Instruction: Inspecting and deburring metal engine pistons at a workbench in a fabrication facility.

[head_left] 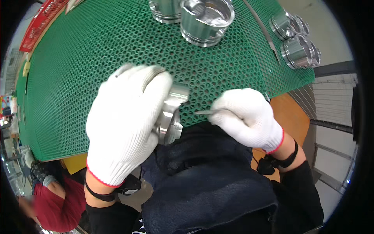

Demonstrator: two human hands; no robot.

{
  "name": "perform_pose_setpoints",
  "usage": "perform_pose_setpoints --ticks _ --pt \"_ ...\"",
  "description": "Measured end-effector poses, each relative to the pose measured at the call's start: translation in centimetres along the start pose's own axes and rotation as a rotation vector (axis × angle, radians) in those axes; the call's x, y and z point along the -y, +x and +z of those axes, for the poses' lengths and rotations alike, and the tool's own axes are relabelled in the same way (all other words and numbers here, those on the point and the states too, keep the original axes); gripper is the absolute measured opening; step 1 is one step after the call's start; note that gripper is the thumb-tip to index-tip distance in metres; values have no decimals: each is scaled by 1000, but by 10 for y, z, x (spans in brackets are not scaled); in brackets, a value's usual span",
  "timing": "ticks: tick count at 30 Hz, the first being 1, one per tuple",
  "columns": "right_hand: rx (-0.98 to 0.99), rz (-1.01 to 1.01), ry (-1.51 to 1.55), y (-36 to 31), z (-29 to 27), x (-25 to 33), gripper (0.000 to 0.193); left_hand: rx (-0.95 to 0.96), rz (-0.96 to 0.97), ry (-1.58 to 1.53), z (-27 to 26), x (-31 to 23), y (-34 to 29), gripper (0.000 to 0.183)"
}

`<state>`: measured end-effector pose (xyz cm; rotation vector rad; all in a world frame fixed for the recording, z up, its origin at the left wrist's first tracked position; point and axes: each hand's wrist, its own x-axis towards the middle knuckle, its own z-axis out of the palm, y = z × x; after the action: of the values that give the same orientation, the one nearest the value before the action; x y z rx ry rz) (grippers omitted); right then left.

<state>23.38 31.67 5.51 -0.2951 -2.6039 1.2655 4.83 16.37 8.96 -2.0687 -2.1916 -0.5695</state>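
Observation:
My left hand (124, 117), in a white knit glove with a red cuff, is closed around a shiny metal piston (171, 113). Its machined side sticks out past the fingers, and the rest of it is hidden by the glove. To the right, my right hand (249, 117) wears the same kind of glove and grips a thin pointed metal tool (202, 112). Only the tip shows, pointing left toward the piston with a gap between them; the handle is hidden in the fist. Both hands are above the near edge of a green perforated mat (78, 58).
Finished-looking metal pistons stand on the mat: one (204, 25) at the far middle, another (165, 9) beside it, several (300, 52) at the right edge. A long thin blade-like strip (265, 31) lies between. A red basket (41, 25) is far left; a person in red (58, 202) sits lower left.

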Motion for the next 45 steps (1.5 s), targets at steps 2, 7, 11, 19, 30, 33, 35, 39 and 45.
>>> perform_pose_setpoints --ticks 2,7,11,19,30,33,35,39,45 --pt "-33 4 -14 9 5 1 21 9 -39 117 7 -9 -1 43" --pt "-60 -21 -18 16 17 -11 24 -84 -34 155 21 -13 1 43" --pt "-31 -7 40 15 19 -18 24 90 -192 128 16 -18 9 32" --pt "32 -219 -482 23 4 -8 24 432 -220 148 8 9 59 28" --pt "189 23 -6 -8 -14 -13 18 -384 -298 -572 26 44 -19 57" --pt "183 156 231 -9 -7 -12 15 -770 -834 -1020 59 4 -70 102" --pt "375 85 337 -5 -4 -3 15 -660 -381 -806 65 2 -95 115" --pt "555 291 595 5 0 4 19 -384 -586 -652 52 22 -99 116" --pt "238 538 973 -27 -10 -10 24 -284 -365 -340 43 48 -76 53"
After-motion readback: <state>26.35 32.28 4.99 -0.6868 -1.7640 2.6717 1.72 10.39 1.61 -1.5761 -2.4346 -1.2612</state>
